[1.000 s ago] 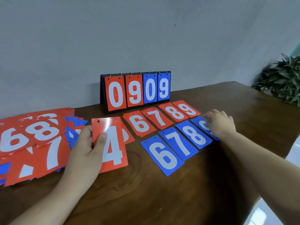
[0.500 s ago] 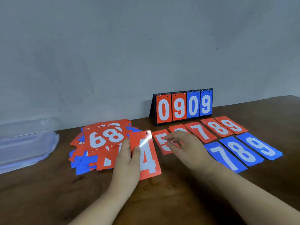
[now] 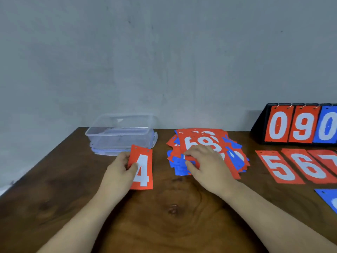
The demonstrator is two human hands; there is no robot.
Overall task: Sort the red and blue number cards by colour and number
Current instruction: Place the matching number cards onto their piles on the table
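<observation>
While pile point(image 3: 200, 140) pinched, red card point(image 3: 144, 168) shows white 4.

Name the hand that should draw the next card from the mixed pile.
Right. The right hand lies on the mixed pile, its fingers and thumb pinching at the near cards. The left hand grips the red 4 card off to the pile's left, so it is occupied.

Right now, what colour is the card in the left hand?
Red, with a white 4. The card sits in the left hand, shown clearly in the head view.
</observation>
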